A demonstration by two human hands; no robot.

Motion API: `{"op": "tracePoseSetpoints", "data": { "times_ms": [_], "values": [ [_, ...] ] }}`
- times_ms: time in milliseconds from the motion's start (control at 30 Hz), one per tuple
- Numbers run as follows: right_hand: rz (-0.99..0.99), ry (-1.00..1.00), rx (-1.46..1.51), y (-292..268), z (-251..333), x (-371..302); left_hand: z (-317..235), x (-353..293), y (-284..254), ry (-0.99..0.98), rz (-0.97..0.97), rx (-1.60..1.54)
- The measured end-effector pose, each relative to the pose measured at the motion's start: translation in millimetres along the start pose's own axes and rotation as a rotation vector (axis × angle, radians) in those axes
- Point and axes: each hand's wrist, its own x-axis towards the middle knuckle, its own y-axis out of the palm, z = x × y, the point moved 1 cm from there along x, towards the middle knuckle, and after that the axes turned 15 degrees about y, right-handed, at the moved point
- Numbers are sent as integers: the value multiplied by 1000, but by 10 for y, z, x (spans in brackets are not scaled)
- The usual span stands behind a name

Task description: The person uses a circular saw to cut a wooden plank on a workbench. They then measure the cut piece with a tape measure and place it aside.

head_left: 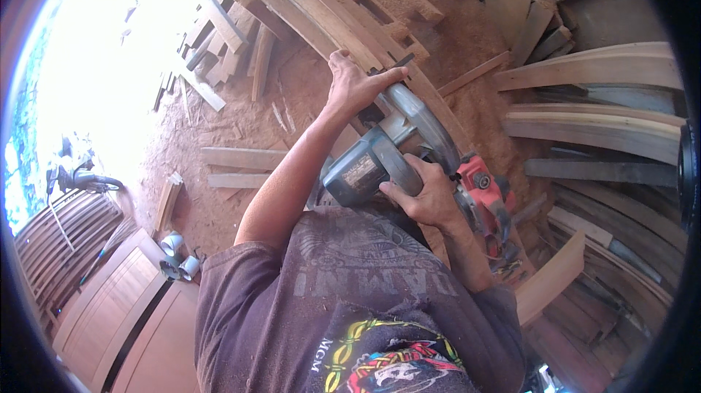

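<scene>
A grey-green circular saw (355, 174) rests over a long wooden beam (321, 9) in front of my chest. My right hand (431, 192) is wrapped round the saw's rear handle. The rounded metal blade guard (423, 119) lies just beyond that hand; the blade itself is hidden. At the saw's front end, my left hand (352, 86) lies spread on the wood, its thumb stretched out to the right beside a thin dark piece. Its other fingertips are partly hidden at the beam's far side.
A red power tool (485, 192) sits right of my right hand. Curved boards (599, 68) are stacked at the right. Offcuts (219, 24) lie on the sawdust-covered floor at the upper left. Wooden panels (120, 276) stand at the lower left, near a motorcycle (80, 174).
</scene>
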Motion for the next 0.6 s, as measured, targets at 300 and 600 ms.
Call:
{"op": "tracePoseSetpoints", "data": {
  "times_ms": [300,600],
  "values": [
    [-4,-5,-23,7,63,73,13,63,-47,5,-47,32],
    [-7,18,-68,26,160,118,74,127,-98,-22,-29,-40]
  ]
}}
